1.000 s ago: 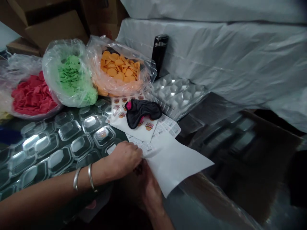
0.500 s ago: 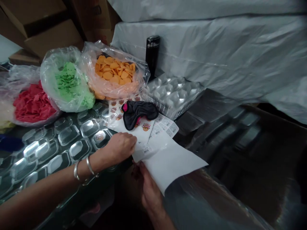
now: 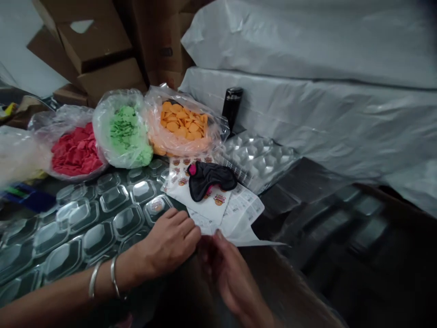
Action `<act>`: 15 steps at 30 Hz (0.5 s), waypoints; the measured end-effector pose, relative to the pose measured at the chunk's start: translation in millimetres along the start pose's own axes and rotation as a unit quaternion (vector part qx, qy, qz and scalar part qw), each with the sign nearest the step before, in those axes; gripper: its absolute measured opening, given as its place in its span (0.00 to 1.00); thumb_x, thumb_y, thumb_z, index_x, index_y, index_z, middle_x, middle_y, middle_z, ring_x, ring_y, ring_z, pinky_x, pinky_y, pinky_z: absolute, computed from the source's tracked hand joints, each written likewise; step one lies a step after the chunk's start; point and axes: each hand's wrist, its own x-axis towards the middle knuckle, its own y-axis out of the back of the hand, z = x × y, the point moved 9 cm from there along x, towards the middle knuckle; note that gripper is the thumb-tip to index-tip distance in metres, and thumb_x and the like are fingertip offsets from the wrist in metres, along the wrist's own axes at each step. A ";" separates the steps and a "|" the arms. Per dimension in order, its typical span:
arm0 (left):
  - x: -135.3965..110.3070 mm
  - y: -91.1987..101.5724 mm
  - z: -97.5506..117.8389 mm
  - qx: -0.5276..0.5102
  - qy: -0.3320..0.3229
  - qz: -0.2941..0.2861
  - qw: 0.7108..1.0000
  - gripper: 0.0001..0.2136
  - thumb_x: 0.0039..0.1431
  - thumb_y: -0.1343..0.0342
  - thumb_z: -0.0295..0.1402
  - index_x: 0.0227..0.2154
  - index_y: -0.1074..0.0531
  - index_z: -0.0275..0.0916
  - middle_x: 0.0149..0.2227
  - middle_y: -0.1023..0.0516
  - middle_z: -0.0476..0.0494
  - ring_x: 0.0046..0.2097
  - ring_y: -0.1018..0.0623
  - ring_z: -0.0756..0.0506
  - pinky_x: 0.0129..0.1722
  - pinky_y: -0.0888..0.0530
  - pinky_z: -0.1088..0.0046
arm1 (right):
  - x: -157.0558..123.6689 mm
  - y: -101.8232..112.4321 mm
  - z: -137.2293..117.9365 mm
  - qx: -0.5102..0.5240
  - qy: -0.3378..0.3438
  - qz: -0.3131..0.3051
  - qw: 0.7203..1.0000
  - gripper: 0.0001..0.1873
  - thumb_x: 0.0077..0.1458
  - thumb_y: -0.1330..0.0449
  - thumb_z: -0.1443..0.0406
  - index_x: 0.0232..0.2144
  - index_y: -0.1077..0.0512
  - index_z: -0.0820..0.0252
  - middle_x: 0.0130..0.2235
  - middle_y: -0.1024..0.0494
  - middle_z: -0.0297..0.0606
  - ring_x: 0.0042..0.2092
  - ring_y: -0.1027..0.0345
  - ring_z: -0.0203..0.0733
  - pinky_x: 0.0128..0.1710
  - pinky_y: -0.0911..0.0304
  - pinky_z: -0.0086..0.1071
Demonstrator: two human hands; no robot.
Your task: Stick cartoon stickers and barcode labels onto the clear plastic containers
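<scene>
My left hand [image 3: 169, 243], with two bangles on the wrist, rests knuckles-up at the near edge of a white sticker sheet [image 3: 239, 214]; its fingertips are curled at the paper and press it. Just to its right, my right hand [image 3: 227, 269] is blurred by motion and sits under the sheet's near corner, so its fingers cannot be read. A second sheet with round colour stickers [image 3: 191, 175] lies beyond, with a dark cloth [image 3: 210, 177] on top of it.
Clear plastic cavity trays [image 3: 85, 218] cover the table on the left, with more stacked [image 3: 256, 157] at the back. Bags of red [image 3: 75, 150], green [image 3: 128, 132] and orange [image 3: 180, 125] discs stand behind them. A black flask [image 3: 232, 107], cardboard boxes [image 3: 99, 45] and plastic-wrapped bundles [image 3: 324, 105] line the back.
The camera has tilted up, so everything sits lower in view. The white sheet now lies flatter and shows less; my right hand has moved up beside the left, blurred.
</scene>
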 end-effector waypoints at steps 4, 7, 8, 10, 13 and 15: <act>-19.8 -6.3 0.3 -0.090 0.025 -0.033 0.995 0.05 0.58 0.49 0.26 0.26 0.34 0.38 0.25 0.31 0.49 0.29 0.34 0.47 0.31 0.39 0.67 | 7.2 -1.3 6.9 -0.027 0.007 0.024 0.999 0.23 0.40 0.30 0.53 0.17 0.37 0.62 0.17 0.39 0.27 0.20 0.49 0.28 0.19 0.52 0.24; -30.2 -5.7 -29.6 -0.262 0.159 -0.058 0.950 0.06 0.58 0.48 0.31 0.37 0.29 0.38 0.35 0.26 0.46 0.37 0.29 0.46 0.39 0.34 0.68 | 0.3 8.9 14.7 -0.084 0.018 0.035 0.996 0.22 0.39 0.30 0.52 0.20 0.33 0.63 0.18 0.38 0.27 0.20 0.49 0.27 0.19 0.53 0.23; -33.3 -7.2 -41.4 -0.315 0.216 -0.065 0.922 0.09 0.58 0.47 0.32 0.41 0.29 0.38 0.39 0.26 0.45 0.40 0.28 0.46 0.41 0.33 0.68 | -2.1 12.0 16.9 -0.110 0.020 0.035 0.993 0.22 0.39 0.31 0.51 0.20 0.32 0.63 0.18 0.37 0.27 0.20 0.49 0.27 0.19 0.52 0.22; -36.6 -14.3 -54.1 -0.389 0.293 -0.095 0.868 0.12 0.58 0.46 0.33 0.44 0.28 0.39 0.42 0.26 0.44 0.42 0.27 0.46 0.42 0.31 0.70 | -5.7 19.4 20.9 -0.162 0.021 0.044 0.986 0.24 0.38 0.31 0.48 0.22 0.30 0.63 0.19 0.37 0.27 0.20 0.48 0.27 0.19 0.51 0.22; -31.5 -30.1 -40.4 -0.479 0.282 -0.161 0.815 0.08 0.54 0.44 0.29 0.37 0.24 0.37 0.36 0.24 0.46 0.37 0.26 0.48 0.37 0.31 0.76 | -7.9 30.3 27.3 -0.237 -0.001 0.078 0.968 0.28 0.34 0.32 0.44 0.25 0.27 0.62 0.18 0.36 0.29 0.19 0.45 0.28 0.18 0.48 0.24; -27.6 -38.6 -31.0 -0.532 0.257 -0.173 0.788 0.06 0.52 0.45 0.27 0.31 0.24 0.36 0.31 0.24 0.48 0.33 0.27 0.51 0.33 0.32 0.79 | -9.2 26.9 24.1 -0.315 0.000 0.070 0.947 0.28 0.37 0.35 0.42 0.28 0.25 0.60 0.17 0.34 0.31 0.19 0.42 0.32 0.18 0.44 0.27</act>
